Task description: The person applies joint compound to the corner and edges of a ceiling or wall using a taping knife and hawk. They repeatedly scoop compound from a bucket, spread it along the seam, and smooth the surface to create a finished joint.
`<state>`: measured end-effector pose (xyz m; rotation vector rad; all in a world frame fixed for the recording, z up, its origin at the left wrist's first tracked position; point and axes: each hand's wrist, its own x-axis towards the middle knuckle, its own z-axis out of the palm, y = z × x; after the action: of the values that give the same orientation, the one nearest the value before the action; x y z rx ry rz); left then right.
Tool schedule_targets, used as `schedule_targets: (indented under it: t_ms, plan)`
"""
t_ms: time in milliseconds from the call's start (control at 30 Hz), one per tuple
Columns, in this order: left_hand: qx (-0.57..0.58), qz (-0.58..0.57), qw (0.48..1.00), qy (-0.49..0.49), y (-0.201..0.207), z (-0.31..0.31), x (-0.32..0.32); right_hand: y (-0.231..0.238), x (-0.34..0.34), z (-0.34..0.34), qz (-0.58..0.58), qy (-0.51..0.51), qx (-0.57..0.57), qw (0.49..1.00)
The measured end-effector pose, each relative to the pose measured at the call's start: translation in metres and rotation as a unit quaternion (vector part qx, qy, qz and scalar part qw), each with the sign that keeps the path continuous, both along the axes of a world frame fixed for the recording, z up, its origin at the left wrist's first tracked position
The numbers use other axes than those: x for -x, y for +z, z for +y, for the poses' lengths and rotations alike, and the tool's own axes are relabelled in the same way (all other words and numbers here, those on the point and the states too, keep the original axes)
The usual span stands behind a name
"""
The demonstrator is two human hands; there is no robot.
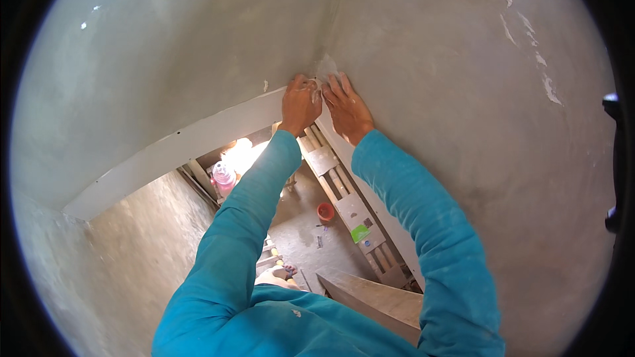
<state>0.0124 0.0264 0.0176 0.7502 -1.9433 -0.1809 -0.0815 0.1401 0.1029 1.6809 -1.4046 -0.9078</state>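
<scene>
Both of my hands are raised to the corner where two grey plastered walls meet. My left hand [301,104] is closed, its fingers curled at the end of a long white strip [165,153] that runs along the left wall. Anything inside those fingers is hidden. Beside it, my right hand [348,111] lies against the right wall with its fingers stretched out, near the top of a second white strip [383,218]. A pale smeared patch [327,66] shows on the corner just above my fingers.
Far below, a red bucket [325,211] stands on the floor. Planks on poles [354,208] run along the right side, with a green flat item [360,233] on them. A pink container [223,174] sits near a bright light. Close to my body is a curved-looking board [377,297].
</scene>
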Motion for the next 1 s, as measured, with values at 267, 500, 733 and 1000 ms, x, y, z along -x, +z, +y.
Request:
schedule_targets:
  t_ms: [267, 500, 733, 1000]
  plan:
    - [-0.011, -0.021, 0.998, 0.059, 0.0, 0.003, -0.011, -0.003, 0.002, -0.002, -0.018, -0.001, 0.014, 1.0]
    - [-0.025, 0.031, 0.989, 0.145, -0.001, 0.004, 0.011, -0.003, 0.004, -0.002, -0.02, 0.014, 0.018, 1.0]
    - [-0.08, 0.003, 0.98, 0.184, 0.006, 0.013, 0.027, -0.004, 0.006, -0.002, -0.043, 0.044, 0.055, 0.997]
    - [0.088, 0.04, 0.962, 0.254, -0.029, -0.011, 0.047, -0.054, 0.034, -0.029, -0.231, 0.075, 0.142, 0.96]
